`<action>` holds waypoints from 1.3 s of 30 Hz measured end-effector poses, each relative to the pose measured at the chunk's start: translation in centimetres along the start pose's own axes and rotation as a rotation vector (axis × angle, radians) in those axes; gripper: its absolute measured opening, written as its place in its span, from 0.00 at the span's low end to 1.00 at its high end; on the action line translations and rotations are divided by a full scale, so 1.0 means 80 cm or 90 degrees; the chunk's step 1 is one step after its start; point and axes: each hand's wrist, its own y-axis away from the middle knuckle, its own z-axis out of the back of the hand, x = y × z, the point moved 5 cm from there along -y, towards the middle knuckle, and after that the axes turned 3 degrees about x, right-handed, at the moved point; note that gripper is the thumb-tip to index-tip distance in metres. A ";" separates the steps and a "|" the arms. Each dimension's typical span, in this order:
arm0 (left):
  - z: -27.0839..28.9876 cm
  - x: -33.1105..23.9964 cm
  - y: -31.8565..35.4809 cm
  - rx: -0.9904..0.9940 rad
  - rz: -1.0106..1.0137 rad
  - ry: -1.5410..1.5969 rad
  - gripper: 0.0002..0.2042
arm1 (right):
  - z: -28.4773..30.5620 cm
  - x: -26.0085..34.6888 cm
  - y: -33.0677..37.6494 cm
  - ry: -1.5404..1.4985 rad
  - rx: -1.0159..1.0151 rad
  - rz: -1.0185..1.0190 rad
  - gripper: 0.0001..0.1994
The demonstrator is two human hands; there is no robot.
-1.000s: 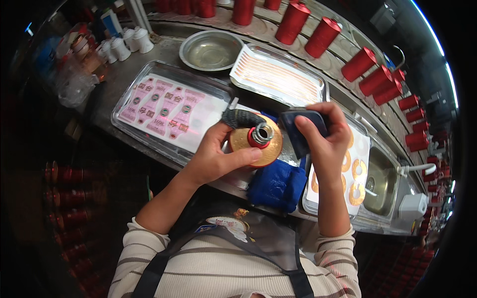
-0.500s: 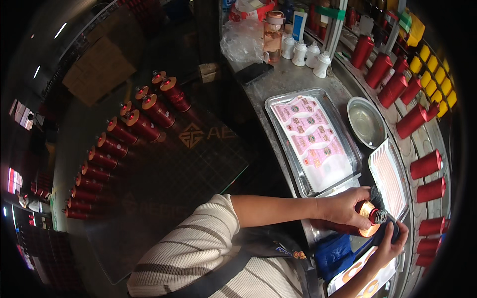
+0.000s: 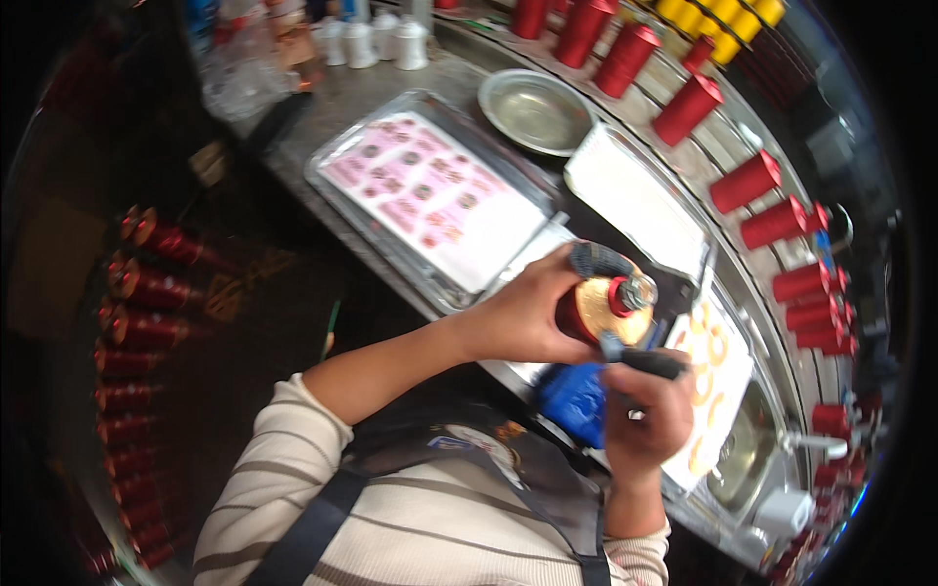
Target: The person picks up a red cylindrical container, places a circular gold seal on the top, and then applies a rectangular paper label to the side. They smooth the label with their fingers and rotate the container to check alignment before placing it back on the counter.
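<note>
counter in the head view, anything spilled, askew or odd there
Nothing clearly stands out: the metal bowl sits upright, the pink labels lie in their tray, and no spill shows on the counter. Blur would hide any fine damage to the red bottle in the left hand.

There are two hands (image 3: pixel 535 311), one gold-shouldered bottle (image 3: pixel 598 314), one blue cloth (image 3: pixel 574 402), three trays (image 3: pixel 481 146), one round bowl (image 3: pixel 540 112), one sink (image 3: pixel 747 441), one tap (image 3: pixel 819 445), four white pots (image 3: pixel 410 47) and over a dozen red cylinders (image 3: pixel 688 110).

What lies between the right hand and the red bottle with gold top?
In the head view, a dark object, held by the right hand, lies there; blur hides whether it touches the bottle.
</note>
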 end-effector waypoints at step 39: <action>-0.037 0.006 0.017 -0.299 -0.110 -0.285 0.44 | -0.007 -0.014 -0.014 -0.203 -0.005 -0.019 0.17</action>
